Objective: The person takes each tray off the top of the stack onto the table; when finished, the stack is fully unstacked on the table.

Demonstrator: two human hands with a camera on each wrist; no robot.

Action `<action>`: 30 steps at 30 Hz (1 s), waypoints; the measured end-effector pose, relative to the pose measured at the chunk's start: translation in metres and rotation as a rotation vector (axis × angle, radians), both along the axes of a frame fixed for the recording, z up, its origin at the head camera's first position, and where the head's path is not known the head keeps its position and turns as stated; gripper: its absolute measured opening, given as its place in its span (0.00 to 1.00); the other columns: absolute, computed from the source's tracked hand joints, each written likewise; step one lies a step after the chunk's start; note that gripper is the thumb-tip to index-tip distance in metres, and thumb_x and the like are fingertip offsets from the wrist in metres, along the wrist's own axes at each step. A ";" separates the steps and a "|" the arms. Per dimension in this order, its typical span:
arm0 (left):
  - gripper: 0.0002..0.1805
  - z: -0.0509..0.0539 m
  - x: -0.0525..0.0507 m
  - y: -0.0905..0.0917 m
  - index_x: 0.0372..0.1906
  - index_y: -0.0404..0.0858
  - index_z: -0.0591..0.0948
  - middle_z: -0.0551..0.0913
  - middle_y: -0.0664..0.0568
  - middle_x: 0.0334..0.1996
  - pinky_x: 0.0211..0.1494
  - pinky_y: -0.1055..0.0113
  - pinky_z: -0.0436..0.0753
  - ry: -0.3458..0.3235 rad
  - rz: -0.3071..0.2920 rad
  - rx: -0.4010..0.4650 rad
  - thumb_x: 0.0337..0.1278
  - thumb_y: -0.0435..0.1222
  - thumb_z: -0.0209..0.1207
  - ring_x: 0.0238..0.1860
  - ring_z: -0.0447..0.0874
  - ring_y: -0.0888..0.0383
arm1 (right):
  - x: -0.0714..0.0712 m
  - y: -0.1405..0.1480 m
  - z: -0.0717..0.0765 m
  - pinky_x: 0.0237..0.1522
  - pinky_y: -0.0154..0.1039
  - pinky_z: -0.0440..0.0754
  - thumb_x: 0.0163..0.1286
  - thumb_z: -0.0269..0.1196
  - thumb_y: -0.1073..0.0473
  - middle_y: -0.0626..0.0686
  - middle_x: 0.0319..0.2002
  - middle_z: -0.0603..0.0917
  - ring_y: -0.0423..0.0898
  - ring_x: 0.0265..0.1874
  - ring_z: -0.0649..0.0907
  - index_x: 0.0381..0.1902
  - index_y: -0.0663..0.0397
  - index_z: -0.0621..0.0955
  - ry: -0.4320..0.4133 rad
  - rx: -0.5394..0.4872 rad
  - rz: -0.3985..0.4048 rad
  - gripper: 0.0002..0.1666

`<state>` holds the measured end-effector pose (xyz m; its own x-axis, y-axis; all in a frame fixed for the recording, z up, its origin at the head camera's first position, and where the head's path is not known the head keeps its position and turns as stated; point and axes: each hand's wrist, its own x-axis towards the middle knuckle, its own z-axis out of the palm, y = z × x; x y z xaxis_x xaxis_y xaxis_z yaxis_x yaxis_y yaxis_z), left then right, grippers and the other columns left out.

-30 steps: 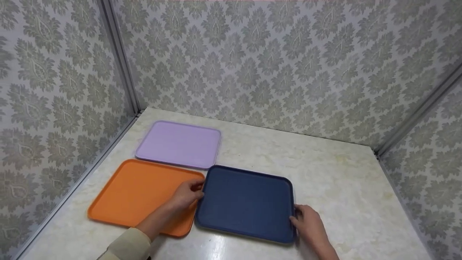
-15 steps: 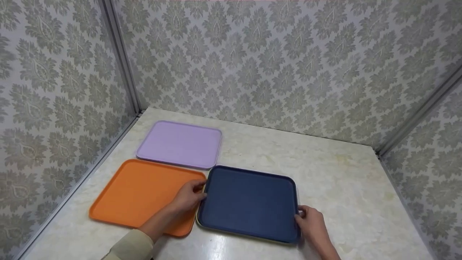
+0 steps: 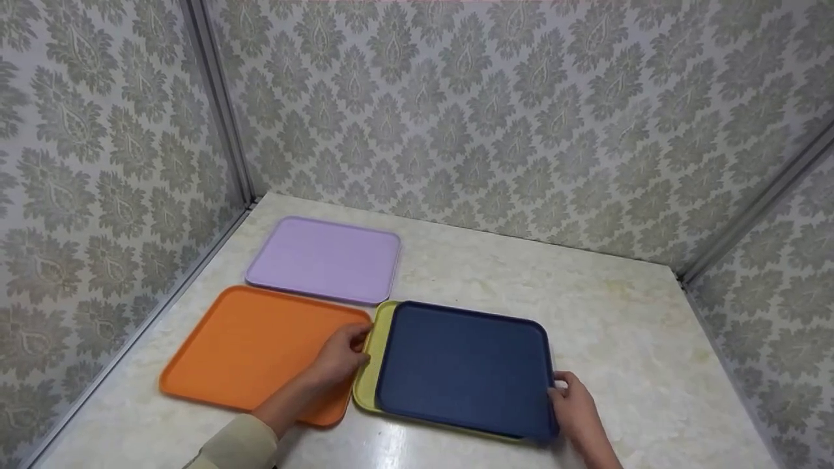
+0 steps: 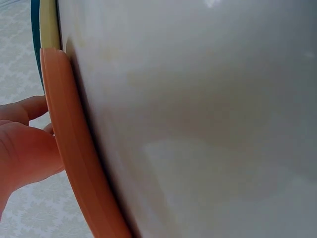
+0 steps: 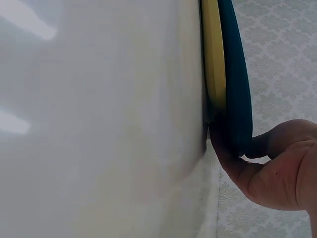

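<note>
A navy blue tray (image 3: 466, 371) lies over a yellow-green tray (image 3: 369, 374), shifted right so that a strip of the lower one shows at the left. My right hand (image 3: 573, 405) grips the navy tray's right edge, thumb on top; in the right wrist view its fingers (image 5: 237, 166) reach under that rim, past the yellow tray's end. At the yellow-green tray's left edge my left hand (image 3: 339, 355) pinches the rim, its forearm above an orange tray (image 3: 254, 352). In the left wrist view, the orange tray's edge hides part of the left fingertips.
A light purple tray (image 3: 326, 260) lies behind the orange one, near the left wall. All trays lie on a pale marbled table (image 3: 606, 326). Patterned panels (image 3: 443, 117) stand at the back and both sides.
The navy tray has slid right with my right hand, baring a widening yellow-green strip at its left. My left hand has stayed at nearly the same place.
</note>
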<state>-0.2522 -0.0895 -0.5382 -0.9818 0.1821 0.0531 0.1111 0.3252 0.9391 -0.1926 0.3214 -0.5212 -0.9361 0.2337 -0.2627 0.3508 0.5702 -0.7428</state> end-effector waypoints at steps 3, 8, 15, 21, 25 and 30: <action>0.33 0.000 0.001 0.001 0.65 0.21 0.73 0.78 0.34 0.58 0.61 0.50 0.78 0.003 0.009 -0.028 0.47 0.15 0.59 0.58 0.76 0.42 | 0.003 0.003 -0.001 0.42 0.47 0.83 0.77 0.52 0.68 0.74 0.55 0.79 0.55 0.46 0.85 0.72 0.69 0.62 -0.025 -0.125 0.003 0.29; 0.33 0.001 0.002 0.002 0.65 0.22 0.73 0.78 0.35 0.58 0.62 0.50 0.77 -0.013 0.022 -0.046 0.48 0.15 0.59 0.57 0.76 0.43 | 0.010 0.011 -0.004 0.44 0.48 0.85 0.74 0.54 0.72 0.77 0.62 0.74 0.59 0.49 0.86 0.77 0.67 0.57 -0.038 -0.341 -0.033 0.37; 0.32 0.003 0.000 0.001 0.66 0.24 0.73 0.77 0.36 0.58 0.64 0.48 0.75 -0.028 0.034 -0.069 0.51 0.16 0.59 0.58 0.75 0.44 | 0.017 0.027 -0.008 0.45 0.45 0.85 0.74 0.56 0.72 0.72 0.57 0.80 0.56 0.51 0.85 0.78 0.64 0.60 0.017 -0.470 -0.138 0.37; 0.32 0.004 0.001 0.001 0.66 0.24 0.73 0.76 0.36 0.59 0.64 0.49 0.75 -0.037 0.046 -0.091 0.51 0.17 0.60 0.58 0.75 0.44 | 0.021 0.046 -0.008 0.43 0.44 0.85 0.75 0.55 0.70 0.70 0.56 0.82 0.51 0.47 0.86 0.78 0.63 0.61 0.037 -0.483 -0.195 0.35; 0.32 0.004 0.002 0.002 0.66 0.23 0.74 0.77 0.35 0.58 0.63 0.48 0.76 -0.016 0.048 -0.086 0.50 0.16 0.59 0.58 0.75 0.43 | 0.023 0.060 -0.008 0.45 0.44 0.85 0.77 0.54 0.67 0.72 0.66 0.71 0.54 0.52 0.84 0.78 0.61 0.60 0.028 -0.448 -0.207 0.34; 0.32 0.003 0.002 0.003 0.65 0.23 0.74 0.77 0.36 0.57 0.62 0.49 0.76 0.013 0.047 -0.081 0.49 0.16 0.59 0.57 0.75 0.43 | 0.024 0.083 -0.009 0.44 0.44 0.85 0.78 0.55 0.65 0.72 0.69 0.68 0.55 0.52 0.84 0.78 0.61 0.61 0.012 -0.422 -0.273 0.33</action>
<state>-0.2501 -0.0869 -0.5351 -0.9888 0.1398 0.0524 0.1054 0.4055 0.9080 -0.1687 0.4046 -0.5302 -0.8590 0.3462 -0.3772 0.4357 0.1072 -0.8937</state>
